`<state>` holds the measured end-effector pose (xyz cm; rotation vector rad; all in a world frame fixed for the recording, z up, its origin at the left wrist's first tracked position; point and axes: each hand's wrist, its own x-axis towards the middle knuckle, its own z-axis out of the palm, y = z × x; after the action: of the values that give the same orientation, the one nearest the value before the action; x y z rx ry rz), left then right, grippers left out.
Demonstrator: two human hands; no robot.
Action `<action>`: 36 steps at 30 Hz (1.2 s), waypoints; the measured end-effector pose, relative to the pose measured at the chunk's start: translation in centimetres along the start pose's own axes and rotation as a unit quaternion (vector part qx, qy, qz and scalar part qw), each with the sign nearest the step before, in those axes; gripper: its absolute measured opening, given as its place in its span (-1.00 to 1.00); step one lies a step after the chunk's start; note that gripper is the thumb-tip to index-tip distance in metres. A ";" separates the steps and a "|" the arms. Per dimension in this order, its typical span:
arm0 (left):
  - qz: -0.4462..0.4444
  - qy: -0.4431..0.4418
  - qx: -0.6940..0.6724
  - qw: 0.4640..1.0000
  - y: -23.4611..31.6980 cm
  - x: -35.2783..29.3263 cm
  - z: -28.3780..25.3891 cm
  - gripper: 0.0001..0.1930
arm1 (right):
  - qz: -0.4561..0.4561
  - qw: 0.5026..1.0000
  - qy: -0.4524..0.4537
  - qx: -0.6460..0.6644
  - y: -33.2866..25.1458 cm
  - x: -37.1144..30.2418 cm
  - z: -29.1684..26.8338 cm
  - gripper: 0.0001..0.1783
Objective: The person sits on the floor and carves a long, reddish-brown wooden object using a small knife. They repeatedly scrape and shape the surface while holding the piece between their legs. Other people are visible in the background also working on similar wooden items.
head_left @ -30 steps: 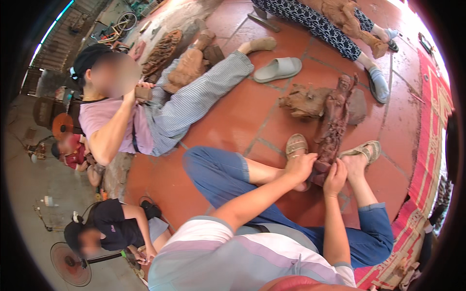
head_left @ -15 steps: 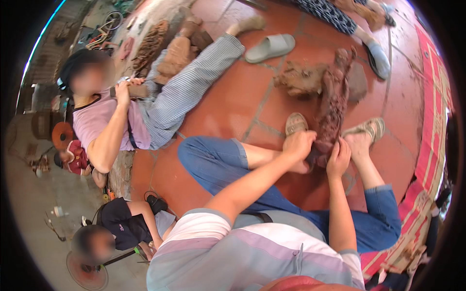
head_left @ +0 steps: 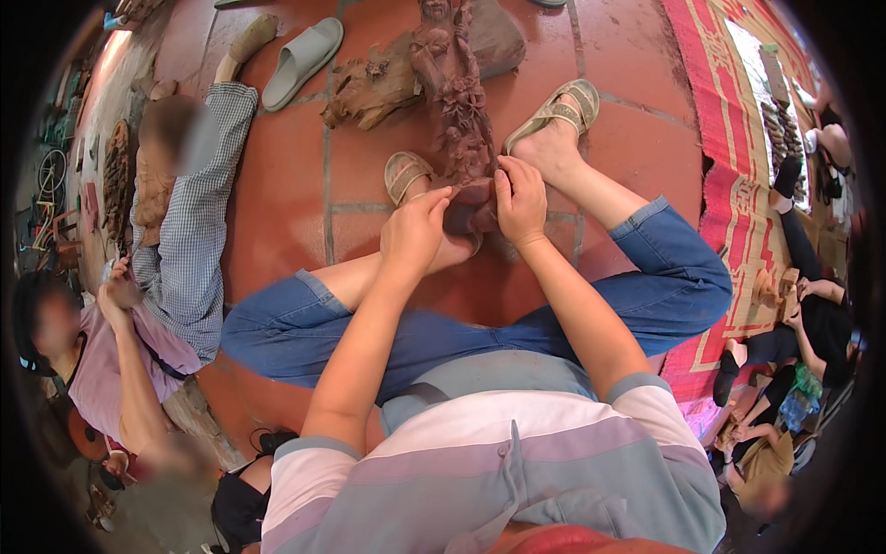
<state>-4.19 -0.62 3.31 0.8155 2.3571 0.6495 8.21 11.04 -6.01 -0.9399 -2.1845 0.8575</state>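
A long reddish-brown wood carving point(head_left: 459, 111), cut with figures and leaf-like relief, lies on the floor between my feet, its near end toward me. My left hand point(head_left: 413, 231) is at the left side of that near end, thumb and fingers pinched together at its edge. Opposite it, my right hand point(head_left: 522, 200) grips the right edge with curled fingers. Both hands meet the carving just above its smooth, darker base point(head_left: 469, 218). The carving's far part rests across a rough piece of wood point(head_left: 374, 90). Any small thing under my fingertips is hidden.
A grey slipper point(head_left: 303, 65) lies at the far left on the red tiles. To the left sits a person in checked trousers point(head_left: 189, 240), holding something blurred. A red patterned mat point(head_left: 706, 102) runs along the right, with other people working beyond it.
My view has swung to the right, so the carving and my hands now appear nearer the middle. Both hands stay at the carving's near end.
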 end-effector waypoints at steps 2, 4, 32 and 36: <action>0.011 0.006 0.011 1.000 -0.3 -1.0 -0.4 -0.74 | -0.002 1.000 -0.003 -0.003 -0.4 0.2 -0.1 -0.70; 0.010 -0.004 0.027 1.000 -1.3 0.6 -0.3 -0.74 | 0.005 1.000 -0.011 0.001 -0.7 -0.2 0.2 -0.70; 0.127 0.119 0.016 0.985 -2.3 -0.3 1.5 -0.80 | -0.001 0.998 -0.059 -0.019 1.8 -0.5 0.7 -0.63; 0.123 0.112 -0.012 0.986 -3.1 -0.5 2.8 -0.80 | -0.021 0.998 -0.054 -0.025 2.2 -0.1 0.6 -0.61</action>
<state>-3.29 -2.38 -0.41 1.0846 2.4614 0.9138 8.68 11.96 -8.10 -0.8868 -2.3188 0.8563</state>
